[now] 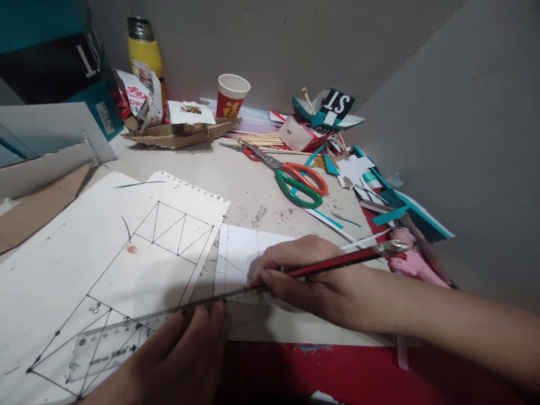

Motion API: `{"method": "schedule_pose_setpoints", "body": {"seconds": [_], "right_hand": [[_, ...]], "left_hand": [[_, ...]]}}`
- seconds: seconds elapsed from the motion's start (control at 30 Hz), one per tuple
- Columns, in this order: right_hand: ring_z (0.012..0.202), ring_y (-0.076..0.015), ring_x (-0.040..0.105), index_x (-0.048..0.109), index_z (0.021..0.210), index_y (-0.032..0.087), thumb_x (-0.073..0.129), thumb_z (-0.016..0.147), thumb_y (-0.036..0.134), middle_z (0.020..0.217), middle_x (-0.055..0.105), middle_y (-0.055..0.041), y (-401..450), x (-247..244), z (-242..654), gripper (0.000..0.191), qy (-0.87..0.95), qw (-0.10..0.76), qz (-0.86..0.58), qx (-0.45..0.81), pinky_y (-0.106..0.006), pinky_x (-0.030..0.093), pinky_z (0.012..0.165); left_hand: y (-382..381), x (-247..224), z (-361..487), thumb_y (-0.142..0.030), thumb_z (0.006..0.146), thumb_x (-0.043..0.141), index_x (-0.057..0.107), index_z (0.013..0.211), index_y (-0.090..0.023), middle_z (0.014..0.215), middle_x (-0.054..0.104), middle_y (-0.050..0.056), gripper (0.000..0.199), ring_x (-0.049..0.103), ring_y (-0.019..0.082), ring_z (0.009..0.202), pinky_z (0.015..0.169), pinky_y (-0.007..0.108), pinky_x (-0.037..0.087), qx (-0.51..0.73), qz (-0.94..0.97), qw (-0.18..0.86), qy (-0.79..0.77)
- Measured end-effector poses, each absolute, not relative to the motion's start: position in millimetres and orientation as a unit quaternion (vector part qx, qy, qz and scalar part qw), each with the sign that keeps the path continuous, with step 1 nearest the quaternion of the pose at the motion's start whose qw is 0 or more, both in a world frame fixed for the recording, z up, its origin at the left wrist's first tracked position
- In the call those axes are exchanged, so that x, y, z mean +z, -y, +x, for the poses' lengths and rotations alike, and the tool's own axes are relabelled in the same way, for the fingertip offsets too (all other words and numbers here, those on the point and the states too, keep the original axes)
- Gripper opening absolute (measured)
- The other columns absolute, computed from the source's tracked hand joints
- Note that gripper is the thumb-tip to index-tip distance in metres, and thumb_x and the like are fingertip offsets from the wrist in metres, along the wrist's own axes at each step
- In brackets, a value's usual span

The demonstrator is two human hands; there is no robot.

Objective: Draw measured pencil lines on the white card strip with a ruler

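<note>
My right hand [314,275] grips a red and black pencil [337,262], its point down by the edge of a clear ruler [101,354]. Fingers of my left hand [185,343] press flat on that ruler and hide part of its middle. The ruler runs across a large drawing sheet [126,270] with black truss-like lines, and onto a smaller white paper [240,247] with a few thin lines. My right hand covers much of the small paper. The pencil tip itself is hard to make out.
Scissors [291,177] with orange and green handles lie beyond the small paper. Behind stand a red paper cup [232,95], a yellow bottle [145,50] and a cardboard boat [177,136]. Scraps and a pink glue gun [411,261] are at the right. Cut cardboard [46,208] lies left.
</note>
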State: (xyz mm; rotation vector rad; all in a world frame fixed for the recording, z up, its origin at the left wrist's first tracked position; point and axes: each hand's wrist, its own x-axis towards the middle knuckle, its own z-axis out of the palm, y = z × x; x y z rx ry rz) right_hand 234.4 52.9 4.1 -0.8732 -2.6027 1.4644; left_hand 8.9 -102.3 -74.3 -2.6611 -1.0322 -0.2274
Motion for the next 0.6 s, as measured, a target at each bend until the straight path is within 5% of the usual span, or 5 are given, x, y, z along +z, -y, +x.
{"method": "schedule_pose_setpoints", "body": {"seconds": [0.6], "right_hand": [[0.064,-0.0157,0.060,0.069,0.087,0.017,0.044,0.101,0.020,0.073,0.069,-0.0051,-50.9,6.8,247.1,0.029,0.866,0.026,-0.286,0.408,-0.027,0.045,0.058]], "left_hand": [[101.9,-72.4,9.5,-0.019,0.096,0.049,0.072,0.119,-0.015,0.129,0.069,0.008,0.033,0.055,0.025,0.120,0.097,0.039,0.041,-0.077,-0.923,0.136,0.351]]}}
